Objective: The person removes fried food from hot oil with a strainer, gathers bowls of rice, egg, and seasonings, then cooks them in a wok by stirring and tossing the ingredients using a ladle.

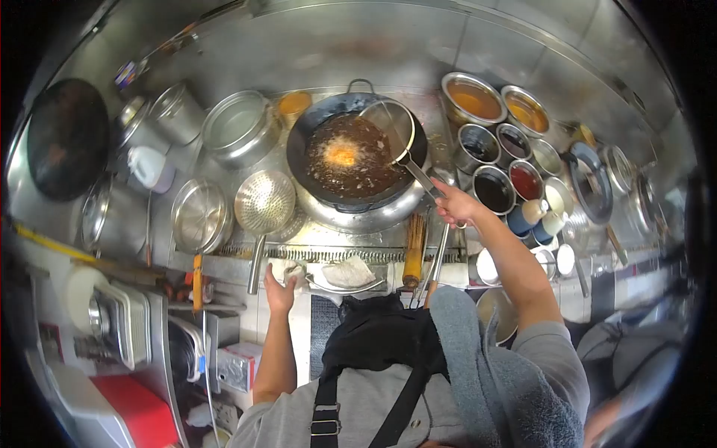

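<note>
My right hand (456, 206) is closed round the handle of a wire-mesh strainer (390, 125), whose round mesh head rests in or just over the right side of a large black wok (298, 142). Dark bubbling oil (323, 166) fills the wok, and an orange-gold piece of food (342, 154) floats amid foam at its middle. Low at the counter's front edge, my left hand (280, 293) has its fingers apart and holds nothing. Close to it are a crumpled white cloth (288, 270) and the handle of a perforated skimmer (265, 201); whether it touches the cloth I cannot tell.
Sauce pots (494, 190) and two bowls of orange liquid (473, 98) stand to the right. Left of the wok are a large steel pot (235, 123) and a steel strainer pan (200, 215). A bamboo brush (413, 257) and folded cloth (348, 273) lie in front. Another person (635, 355) is at right.
</note>
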